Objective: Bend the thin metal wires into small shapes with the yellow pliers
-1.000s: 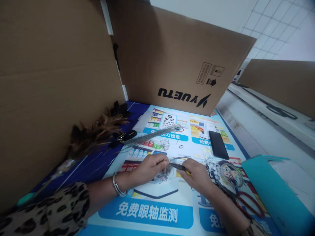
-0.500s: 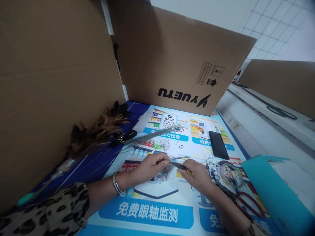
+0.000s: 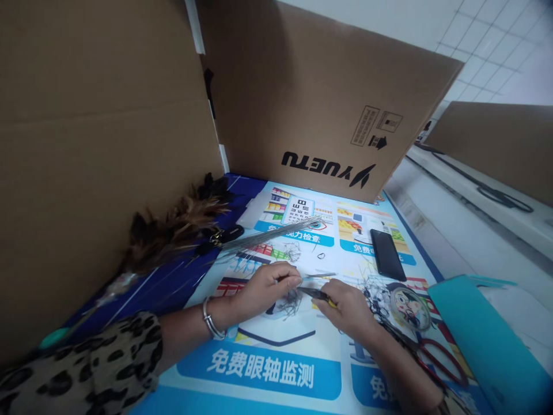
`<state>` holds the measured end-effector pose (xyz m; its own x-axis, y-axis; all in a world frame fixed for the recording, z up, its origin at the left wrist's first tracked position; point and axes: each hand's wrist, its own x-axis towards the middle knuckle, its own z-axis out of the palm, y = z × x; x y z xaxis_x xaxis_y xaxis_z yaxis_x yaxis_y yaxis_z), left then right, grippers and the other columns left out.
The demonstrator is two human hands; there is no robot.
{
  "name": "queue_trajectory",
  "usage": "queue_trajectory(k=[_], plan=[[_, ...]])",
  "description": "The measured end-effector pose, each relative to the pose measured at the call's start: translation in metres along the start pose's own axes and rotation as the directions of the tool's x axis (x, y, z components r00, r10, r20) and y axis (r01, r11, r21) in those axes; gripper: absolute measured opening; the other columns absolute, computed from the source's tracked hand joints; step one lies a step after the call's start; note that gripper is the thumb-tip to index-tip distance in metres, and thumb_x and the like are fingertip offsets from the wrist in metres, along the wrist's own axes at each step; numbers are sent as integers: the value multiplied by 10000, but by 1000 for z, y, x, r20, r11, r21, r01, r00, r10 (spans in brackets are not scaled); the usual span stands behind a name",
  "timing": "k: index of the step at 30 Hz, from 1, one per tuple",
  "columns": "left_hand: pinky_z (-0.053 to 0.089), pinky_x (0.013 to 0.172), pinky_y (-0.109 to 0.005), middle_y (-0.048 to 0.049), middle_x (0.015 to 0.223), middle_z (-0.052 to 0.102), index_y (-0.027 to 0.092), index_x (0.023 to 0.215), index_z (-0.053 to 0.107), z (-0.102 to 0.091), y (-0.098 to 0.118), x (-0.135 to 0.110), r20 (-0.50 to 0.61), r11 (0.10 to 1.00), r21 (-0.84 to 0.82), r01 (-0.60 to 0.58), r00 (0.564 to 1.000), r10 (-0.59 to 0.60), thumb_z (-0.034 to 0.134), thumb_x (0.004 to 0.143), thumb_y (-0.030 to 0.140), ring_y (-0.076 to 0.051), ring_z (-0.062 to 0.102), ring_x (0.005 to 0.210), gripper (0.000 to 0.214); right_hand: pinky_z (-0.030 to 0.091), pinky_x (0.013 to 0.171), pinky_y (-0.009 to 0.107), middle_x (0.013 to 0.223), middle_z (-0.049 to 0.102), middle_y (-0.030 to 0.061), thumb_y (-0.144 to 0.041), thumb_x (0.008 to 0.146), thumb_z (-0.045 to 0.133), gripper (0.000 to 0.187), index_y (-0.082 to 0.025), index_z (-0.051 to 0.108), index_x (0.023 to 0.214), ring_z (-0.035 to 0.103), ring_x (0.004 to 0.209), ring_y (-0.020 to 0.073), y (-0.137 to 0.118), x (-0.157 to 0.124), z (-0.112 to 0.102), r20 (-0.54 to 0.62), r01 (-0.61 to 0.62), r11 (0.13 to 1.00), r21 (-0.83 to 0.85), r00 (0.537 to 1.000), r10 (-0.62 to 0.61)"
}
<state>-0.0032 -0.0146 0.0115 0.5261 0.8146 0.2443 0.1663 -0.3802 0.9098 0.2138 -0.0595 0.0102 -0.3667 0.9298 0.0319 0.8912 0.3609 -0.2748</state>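
My right hand (image 3: 345, 305) grips a pair of pliers (image 3: 314, 293) with dark jaws and a bit of yellow on the handle. The jaws point left, close to the fingertips of my left hand (image 3: 273, 288). Those left fingers are pinched together; what sits between them is too small to make out. Below them lies a small tangle of thin wire pieces (image 3: 290, 304). Just beyond my hands are a few short straight wires (image 3: 320, 275). Farther back lies a long bundle of thin silvery wires (image 3: 272, 233), with a small dark ring (image 3: 321, 256) to its right.
Cardboard panels (image 3: 328, 86) stand at the back and left. A feather duster (image 3: 173, 230) lies along the left. To the right are a black phone (image 3: 387, 255), a round clear container (image 3: 410, 307), red-handled scissors (image 3: 443, 360), dark wire clippings and a turquoise box (image 3: 484, 340).
The view has shifted slightly, so the scene sits a little to the right. My hands stay in nearly the same place, the plier tips still by my left fingertips.
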Motion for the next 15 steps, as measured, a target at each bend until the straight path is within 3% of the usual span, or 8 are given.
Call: queue_trajectory(k=[15], plan=[[401,600,-224,-6,679,542,136,726,573,1,1,-2,-64,998,-38,50,997,-52,470,839,277,-117,496,646,208,311,606,220,770,542,-3,-454,838,456,261,-210,525,777,499,733,130,-2,0,0,-7,2,999,41,1000,-1]])
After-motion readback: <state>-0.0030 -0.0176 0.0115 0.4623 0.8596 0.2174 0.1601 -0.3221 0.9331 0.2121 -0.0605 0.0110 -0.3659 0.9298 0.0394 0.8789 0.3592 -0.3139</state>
